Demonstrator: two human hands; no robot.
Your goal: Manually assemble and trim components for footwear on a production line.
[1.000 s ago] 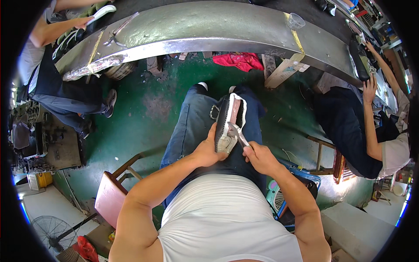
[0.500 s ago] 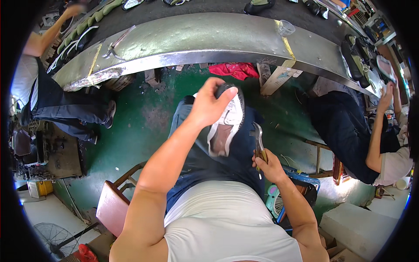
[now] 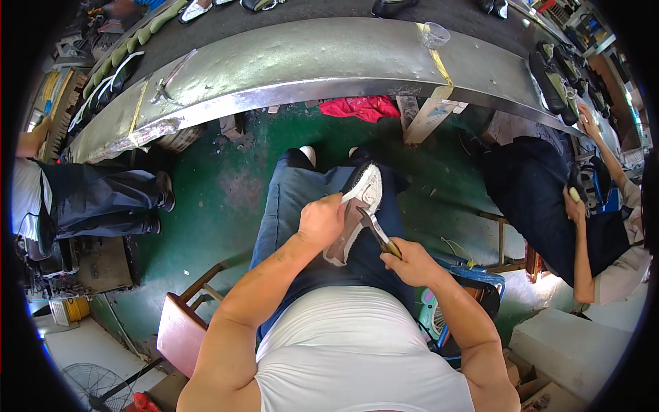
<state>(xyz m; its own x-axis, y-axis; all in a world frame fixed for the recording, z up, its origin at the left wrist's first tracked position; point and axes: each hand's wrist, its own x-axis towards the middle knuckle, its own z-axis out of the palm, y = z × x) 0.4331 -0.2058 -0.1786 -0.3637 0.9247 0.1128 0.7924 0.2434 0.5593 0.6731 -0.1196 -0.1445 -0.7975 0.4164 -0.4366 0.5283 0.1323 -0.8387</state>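
My left hand (image 3: 321,221) is closed around the left side of a shoe upper (image 3: 372,189), sole side up over my lap. Its underside is whitish toward the toe and brownish at the heel end, with a dark edge around the toe. In my right hand (image 3: 412,264) are lasting pincers (image 3: 376,232), gripped by their yellowish-brown handles. The curved metal head lies at the middle of the shoe's underside, close to my left fingers. Whether the jaws pinch any material is too small to tell.
A metal-edged bench (image 3: 274,65) runs across the front, carrying a clear cup (image 3: 435,36), another pincer-like tool (image 3: 167,86) and shoes (image 3: 549,86) at the right. One person (image 3: 89,199) stands at left; another (image 3: 542,206) sits at right. A pink stool (image 3: 180,334) is beside me.
The shoe has come down and tilted, and my left hand has shifted from its toe to its side. My right hand has brought the pincers up against the underside.
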